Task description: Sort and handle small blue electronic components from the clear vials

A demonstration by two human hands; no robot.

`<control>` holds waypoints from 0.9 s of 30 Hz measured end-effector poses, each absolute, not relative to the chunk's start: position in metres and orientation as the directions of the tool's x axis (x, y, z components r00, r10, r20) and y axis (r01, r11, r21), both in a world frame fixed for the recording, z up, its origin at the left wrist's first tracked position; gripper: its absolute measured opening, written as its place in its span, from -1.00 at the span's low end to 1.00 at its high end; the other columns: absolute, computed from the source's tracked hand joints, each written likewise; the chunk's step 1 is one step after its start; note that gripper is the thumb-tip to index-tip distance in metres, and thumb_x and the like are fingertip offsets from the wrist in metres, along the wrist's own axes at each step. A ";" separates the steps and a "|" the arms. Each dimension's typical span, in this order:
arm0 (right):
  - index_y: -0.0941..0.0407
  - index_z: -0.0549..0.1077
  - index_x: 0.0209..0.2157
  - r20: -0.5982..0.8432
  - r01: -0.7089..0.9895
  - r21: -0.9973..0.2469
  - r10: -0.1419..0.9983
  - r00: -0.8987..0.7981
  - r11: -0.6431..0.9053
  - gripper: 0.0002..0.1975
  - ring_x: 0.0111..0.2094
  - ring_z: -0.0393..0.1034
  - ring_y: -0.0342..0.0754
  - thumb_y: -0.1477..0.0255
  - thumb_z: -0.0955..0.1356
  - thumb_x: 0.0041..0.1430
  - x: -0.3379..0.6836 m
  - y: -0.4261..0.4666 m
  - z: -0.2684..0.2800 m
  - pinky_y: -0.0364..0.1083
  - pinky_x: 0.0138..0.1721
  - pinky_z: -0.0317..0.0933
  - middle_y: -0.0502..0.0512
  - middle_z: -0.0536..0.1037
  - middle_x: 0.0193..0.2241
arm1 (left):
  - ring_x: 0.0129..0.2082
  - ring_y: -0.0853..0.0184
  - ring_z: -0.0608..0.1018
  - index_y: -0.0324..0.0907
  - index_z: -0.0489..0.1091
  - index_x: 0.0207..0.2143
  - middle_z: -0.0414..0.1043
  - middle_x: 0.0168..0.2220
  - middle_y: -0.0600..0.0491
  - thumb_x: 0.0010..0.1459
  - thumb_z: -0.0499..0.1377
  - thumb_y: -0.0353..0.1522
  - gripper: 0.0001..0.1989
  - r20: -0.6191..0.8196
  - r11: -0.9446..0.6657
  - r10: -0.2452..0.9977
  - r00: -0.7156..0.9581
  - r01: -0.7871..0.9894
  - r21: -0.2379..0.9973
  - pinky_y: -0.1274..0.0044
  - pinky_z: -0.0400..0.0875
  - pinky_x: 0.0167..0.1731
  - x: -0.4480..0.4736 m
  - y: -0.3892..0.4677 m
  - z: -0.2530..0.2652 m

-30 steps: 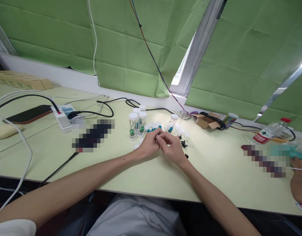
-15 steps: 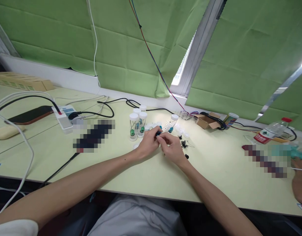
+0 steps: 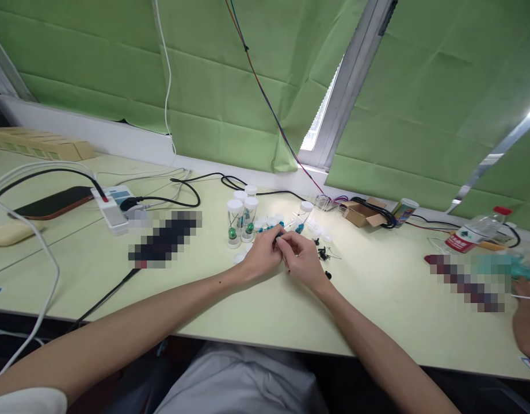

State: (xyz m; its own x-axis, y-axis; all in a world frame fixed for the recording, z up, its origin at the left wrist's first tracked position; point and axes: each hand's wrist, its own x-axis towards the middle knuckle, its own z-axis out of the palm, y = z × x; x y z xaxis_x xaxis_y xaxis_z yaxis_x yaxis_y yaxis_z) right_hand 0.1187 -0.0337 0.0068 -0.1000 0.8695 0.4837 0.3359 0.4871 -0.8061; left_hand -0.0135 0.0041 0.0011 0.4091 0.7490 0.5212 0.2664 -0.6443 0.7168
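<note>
My left hand (image 3: 263, 251) and my right hand (image 3: 300, 256) meet over the table, fingertips pressed together. Both are closed around something small and dark, mostly hidden by the fingers; its kind cannot be made out. Just left of my left hand stand several clear tubes (image 3: 234, 221) with white caps, some with a green piece and thin wires inside. Behind my fingers lie small blue pieces (image 3: 282, 225) and white caps (image 3: 271, 220). Another white-capped tube (image 3: 305, 211) leans behind my right hand. Small black parts (image 3: 323, 253) with thin wires lie to its right.
On the left are a power strip (image 3: 111, 210), a phone (image 3: 53, 202) and cables. A cardboard box (image 3: 363, 214), a printed canister (image 3: 405, 211) and a plastic bottle (image 3: 476, 231) stand at right. Another person's hand (image 3: 527, 313) rests at the far right edge.
My left hand has rolled slightly, its fingers closing further over the small dark thing, which shows less now. My right hand has barely shifted.
</note>
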 end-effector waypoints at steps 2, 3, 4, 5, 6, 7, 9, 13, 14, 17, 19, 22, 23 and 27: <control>0.11 0.43 -0.36 0.486 0.303 -0.817 0.869 -0.095 0.490 -0.78 -0.56 0.26 -0.14 0.27 0.30 0.28 0.119 -0.033 0.007 -0.15 -0.54 0.15 0.00 0.42 -0.53 | -0.41 0.36 0.48 -0.16 0.34 -0.32 0.51 -0.40 0.09 0.05 0.01 -0.55 -0.81 0.513 -0.637 0.753 0.413 0.261 0.725 0.53 0.28 -0.42 -0.013 0.004 0.000; 0.11 0.43 -0.35 0.487 0.285 -0.822 0.868 -0.093 0.492 -0.78 -0.56 0.26 -0.15 0.26 0.30 0.28 0.119 -0.032 0.007 -0.15 -0.54 0.15 0.00 0.43 -0.53 | -0.41 0.36 0.49 -0.16 0.34 -0.31 0.52 -0.40 0.09 0.06 0.01 -0.54 -0.81 0.510 -0.635 0.754 0.415 0.258 0.728 0.53 0.28 -0.42 -0.013 0.004 0.000; 0.11 0.42 -0.35 0.488 0.266 -0.828 0.868 -0.093 0.494 -0.79 -0.57 0.26 -0.16 0.26 0.31 0.28 0.119 -0.032 0.006 -0.15 -0.54 0.15 -0.01 0.42 -0.53 | -0.40 0.35 0.49 -0.16 0.33 -0.31 0.52 -0.39 0.09 0.07 0.01 -0.53 -0.82 0.509 -0.633 0.754 0.415 0.256 0.730 0.53 0.29 -0.42 -0.013 0.004 0.000; 0.11 0.42 -0.35 0.487 0.245 -0.834 0.868 -0.093 0.494 -0.79 -0.59 0.25 -0.17 0.26 0.31 0.27 0.119 -0.031 0.006 -0.16 -0.55 0.14 -0.02 0.42 -0.54 | -0.40 0.35 0.49 -0.16 0.33 -0.31 0.52 -0.39 0.09 0.07 0.01 -0.53 -0.82 0.509 -0.633 0.754 0.414 0.253 0.732 0.53 0.29 -0.42 -0.013 0.004 -0.001; 0.11 0.41 -0.35 0.483 0.223 -0.842 0.870 -0.095 0.492 -0.79 -0.61 0.23 -0.18 0.26 0.32 0.27 0.119 -0.030 0.006 -0.16 -0.56 0.14 -0.03 0.40 -0.56 | -0.40 0.35 0.50 -0.16 0.33 -0.31 0.52 -0.39 0.08 0.08 0.01 -0.53 -0.82 0.509 -0.632 0.755 0.414 0.251 0.733 0.53 0.29 -0.42 -0.013 0.005 -0.001; 0.11 0.41 -0.35 0.477 0.197 -0.851 0.874 -0.098 0.487 -0.79 -0.63 0.22 -0.19 0.26 0.32 0.27 0.119 -0.029 0.005 -0.16 -0.58 0.13 -0.05 0.38 -0.58 | -0.40 0.35 0.50 -0.16 0.33 -0.30 0.52 -0.39 0.08 0.08 0.01 -0.52 -0.83 0.508 -0.630 0.755 0.415 0.246 0.736 0.53 0.30 -0.43 -0.013 0.005 -0.001; 0.11 0.40 -0.35 0.460 0.144 -0.870 0.882 -0.102 0.471 -0.79 -0.67 0.19 -0.20 0.25 0.33 0.27 0.120 -0.027 0.005 -0.17 -0.61 0.11 -0.09 0.34 -0.63 | -0.40 0.34 0.52 -0.15 0.32 -0.30 0.51 -0.40 0.09 0.09 0.01 -0.52 -0.83 0.501 -0.622 0.757 0.419 0.229 0.749 0.53 0.31 -0.44 -0.013 0.005 0.000; 0.10 0.39 -0.35 0.424 0.066 -0.900 0.899 -0.109 0.432 -0.77 -0.71 0.18 -0.20 0.22 0.35 0.25 0.121 -0.025 0.003 -0.18 -0.66 0.09 -0.13 0.30 -0.68 | -0.46 0.35 0.55 -0.14 0.29 -0.29 0.49 -0.47 0.12 0.13 0.00 -0.49 -0.86 0.454 -0.570 0.770 0.449 0.164 0.805 0.53 0.34 -0.47 -0.013 0.004 0.000; 0.10 0.39 -0.35 0.415 0.053 -0.905 0.903 -0.109 0.422 -0.76 -0.71 0.18 -0.20 0.22 0.36 0.25 0.122 -0.024 0.003 -0.18 -0.67 0.09 -0.13 0.31 -0.68 | -0.47 0.35 0.55 -0.14 0.28 -0.29 0.49 -0.48 0.12 0.14 0.00 -0.48 -0.87 0.444 -0.557 0.774 0.451 0.152 0.816 0.53 0.35 -0.47 -0.012 0.004 0.000; 0.11 0.39 -0.36 0.385 0.012 -0.921 0.916 -0.109 0.388 -0.75 -0.72 0.19 -0.21 0.21 0.37 0.23 0.122 -0.024 0.003 -0.19 -0.69 0.09 -0.12 0.34 -0.67 | -0.50 0.35 0.56 -0.14 0.28 -0.29 0.48 -0.51 0.14 0.15 0.02 -0.46 -0.90 0.437 -0.540 0.779 0.449 0.128 0.832 0.52 0.37 -0.46 -0.012 0.004 -0.001; 0.12 0.40 -0.37 0.363 -0.021 -0.932 0.925 -0.113 0.363 -0.74 -0.71 0.21 -0.21 0.21 0.39 0.21 0.122 -0.024 0.004 -0.18 -0.68 0.10 -0.11 0.36 -0.65 | -0.51 0.35 0.55 -0.14 0.28 -0.28 0.48 -0.52 0.14 0.15 0.03 -0.46 -0.91 0.435 -0.535 0.778 0.454 0.113 0.837 0.51 0.39 -0.45 -0.012 0.004 -0.001; 0.13 0.41 -0.39 0.333 -0.063 -0.943 0.935 -0.124 0.327 -0.73 -0.70 0.22 -0.21 0.20 0.42 0.17 0.122 -0.023 0.005 -0.18 -0.67 0.11 -0.08 0.40 -0.64 | -0.53 0.36 0.56 -0.14 0.27 -0.29 0.47 -0.54 0.16 0.14 0.02 -0.47 -0.90 0.428 -0.521 0.779 0.457 0.093 0.848 0.52 0.39 -0.45 -0.011 0.005 -0.001; 0.13 0.41 -0.39 0.325 -0.073 -0.945 0.937 -0.128 0.318 -0.73 -0.70 0.22 -0.22 0.21 0.42 0.16 0.122 -0.023 0.005 -0.18 -0.67 0.11 -0.08 0.41 -0.63 | -0.53 0.36 0.56 -0.13 0.26 -0.29 0.46 -0.54 0.16 0.14 0.02 -0.48 -0.90 0.426 -0.517 0.781 0.458 0.090 0.851 0.52 0.39 -0.45 -0.011 0.005 -0.002; 0.14 0.45 -0.40 0.301 -0.103 -0.952 0.942 -0.150 0.288 -0.73 -0.68 0.25 -0.21 0.21 0.44 0.12 0.123 -0.023 0.007 -0.18 -0.65 0.13 -0.04 0.45 -0.60 | -0.52 0.35 0.56 -0.13 0.26 -0.29 0.45 -0.56 0.18 0.09 0.05 -0.50 -0.86 0.415 -0.507 0.783 0.464 0.090 0.857 0.54 0.38 -0.48 -0.012 0.005 -0.002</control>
